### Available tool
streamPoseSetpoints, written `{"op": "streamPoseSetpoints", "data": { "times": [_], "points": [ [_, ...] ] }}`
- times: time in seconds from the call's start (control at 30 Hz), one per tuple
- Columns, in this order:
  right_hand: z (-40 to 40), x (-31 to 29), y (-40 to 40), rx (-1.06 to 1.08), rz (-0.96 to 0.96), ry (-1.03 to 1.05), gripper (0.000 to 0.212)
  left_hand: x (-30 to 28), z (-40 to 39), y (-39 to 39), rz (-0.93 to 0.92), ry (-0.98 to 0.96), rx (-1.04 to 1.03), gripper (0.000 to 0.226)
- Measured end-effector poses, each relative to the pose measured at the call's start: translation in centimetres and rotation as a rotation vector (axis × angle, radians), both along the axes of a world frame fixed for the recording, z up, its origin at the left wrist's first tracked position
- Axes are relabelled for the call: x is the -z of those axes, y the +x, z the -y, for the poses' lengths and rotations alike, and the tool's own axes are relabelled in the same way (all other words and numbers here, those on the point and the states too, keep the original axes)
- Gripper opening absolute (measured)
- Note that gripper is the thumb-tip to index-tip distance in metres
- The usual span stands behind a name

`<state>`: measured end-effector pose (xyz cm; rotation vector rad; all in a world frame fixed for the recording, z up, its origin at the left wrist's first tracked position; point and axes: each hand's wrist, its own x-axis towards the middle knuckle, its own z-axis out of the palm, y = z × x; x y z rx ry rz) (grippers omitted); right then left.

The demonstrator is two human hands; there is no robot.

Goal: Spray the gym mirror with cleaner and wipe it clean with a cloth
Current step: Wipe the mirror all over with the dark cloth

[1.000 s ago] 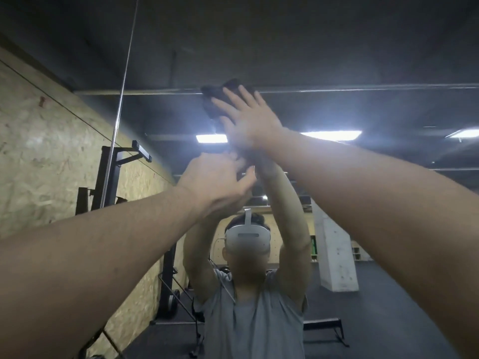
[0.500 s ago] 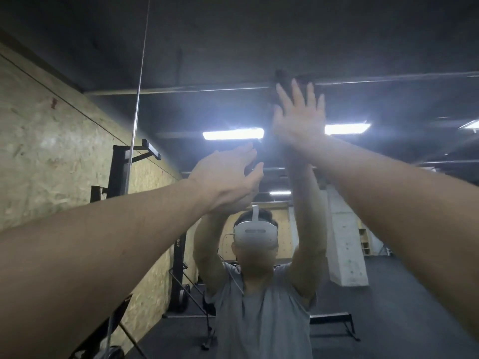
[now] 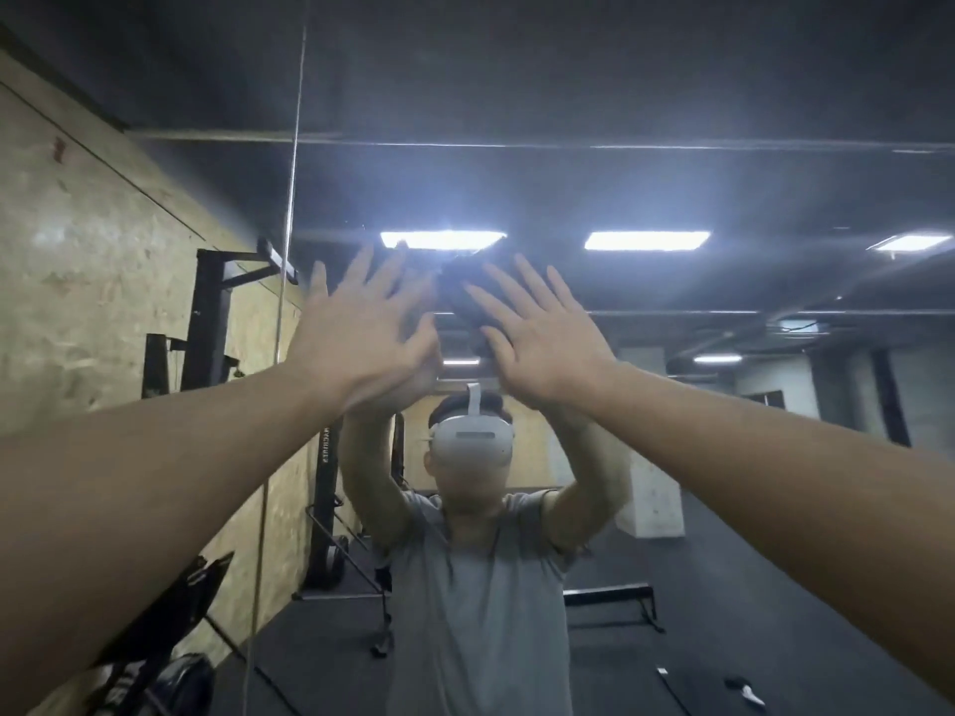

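We raised both hands high against the mirror (image 3: 672,188). Our right hand (image 3: 542,338) lay flat, fingers straight and spread, pressing the dark cloth (image 3: 465,292) to the glass. The cloth sat under and just left of those fingers, above the reflected headset (image 3: 473,439), and it overlapped the reflection of a ceiling light (image 3: 442,240). Most of the cloth was hidden behind the hand, so we could not tell how it was folded.

Our left hand (image 3: 362,333) was just left of the cloth, fingers straight and fanned, gripping nothing. Its fingertips were blurred, and we could not tell whether they touched the cloth or only the glass.

Below the cloth, the mirror showed a person in a grey shirt (image 3: 480,602) with both arms lifted. Left of the cloth ran the mirror's vertical seam (image 3: 294,173), and beyond it stood a black rack (image 3: 212,323) against a chipboard wall (image 3: 77,261). Far below the cloth and to the right, a low black bench (image 3: 610,596) stood on the dark floor. We saw no container in view; the sprayer did not show.
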<state>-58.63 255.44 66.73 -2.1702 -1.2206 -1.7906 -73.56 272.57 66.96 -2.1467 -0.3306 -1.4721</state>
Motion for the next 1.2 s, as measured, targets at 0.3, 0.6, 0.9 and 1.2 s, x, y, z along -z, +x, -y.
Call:
{"op": "streamPoseSetpoints", "data": {
  "times": [0.3,0.6,0.9,1.2],
  "points": [
    [-3.2,-8.2,-2.3,-0.015,-0.281,0.434,0.060,-3.8,-3.7,-2.1,-0.093,-0.084,-0.085,0.056],
    [-12.5,-14.1,-7.4,-0.062,-0.136,0.174,0.058,-2.9,-5.4,-2.4,0.008,0.022,0.002,0.073],
    [-9.7,-12.4,-4.6,-0.099,0.016,0.211,0.057,-2.8,-4.8,-2.2,0.029,0.012,-0.007,0.055],
    [-3.4,-10.9,-1.5,-0.052,0.017,0.347,0.056,-3.2,-3.5,-3.6,-0.019,-0.002,-0.072,0.049]
  ]
}}
